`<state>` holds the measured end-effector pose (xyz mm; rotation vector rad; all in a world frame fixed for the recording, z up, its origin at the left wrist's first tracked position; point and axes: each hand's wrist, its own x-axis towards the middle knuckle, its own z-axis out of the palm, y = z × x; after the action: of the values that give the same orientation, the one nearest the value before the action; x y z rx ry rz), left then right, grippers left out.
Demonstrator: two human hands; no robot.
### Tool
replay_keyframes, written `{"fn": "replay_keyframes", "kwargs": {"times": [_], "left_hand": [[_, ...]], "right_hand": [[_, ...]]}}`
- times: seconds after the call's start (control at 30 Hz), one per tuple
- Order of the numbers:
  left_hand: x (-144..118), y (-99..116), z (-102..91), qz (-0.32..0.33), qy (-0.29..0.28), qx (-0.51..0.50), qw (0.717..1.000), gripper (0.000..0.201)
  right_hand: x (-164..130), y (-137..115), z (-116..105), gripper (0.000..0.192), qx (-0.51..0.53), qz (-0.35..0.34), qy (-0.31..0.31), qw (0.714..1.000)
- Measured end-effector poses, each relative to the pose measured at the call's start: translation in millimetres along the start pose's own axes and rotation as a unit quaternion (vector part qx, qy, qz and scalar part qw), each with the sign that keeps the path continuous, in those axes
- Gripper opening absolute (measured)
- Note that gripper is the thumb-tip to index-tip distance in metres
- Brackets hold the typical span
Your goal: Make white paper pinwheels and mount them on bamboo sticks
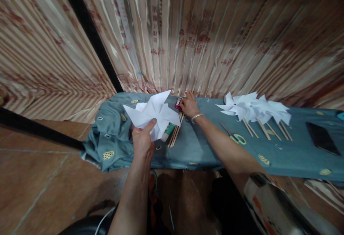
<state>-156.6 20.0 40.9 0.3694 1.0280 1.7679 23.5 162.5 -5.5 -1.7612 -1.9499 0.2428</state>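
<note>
Hanging behind cloth [195, 149] and pinwheels [158, 111]: curtain [172, 30]

Seen from head height, a single wide view from a camera worn by the person at work faces forward and steeply down over a cloth-covered table [193, 145], close enough that the forearms [134, 192] rise from the near edge. The frame stretches from tiled floor [34, 177] at left to a patterned curtain [172, 30] on the far side, cropping the table's right end.
</note>
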Motion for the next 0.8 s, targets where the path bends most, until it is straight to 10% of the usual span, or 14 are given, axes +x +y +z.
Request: {"fn": "replay_keyframes", "kwargs": {"times": [0.37,0.8], "left_hand": [[-18.0,-20.0,15.0,-0.005,-0.076,0.022,0.997,0.045],[-31.5,-53.1,35.6,-0.017,-0.114,0.079,0.99,0.049]], "right_hand": [[-136.6,74.0,-24.9,0.011,0.112,0.012,0.018,0.993],[-165.7,95.9,-47.1,0.02,0.067,-0.005,0.007,0.998]]}}
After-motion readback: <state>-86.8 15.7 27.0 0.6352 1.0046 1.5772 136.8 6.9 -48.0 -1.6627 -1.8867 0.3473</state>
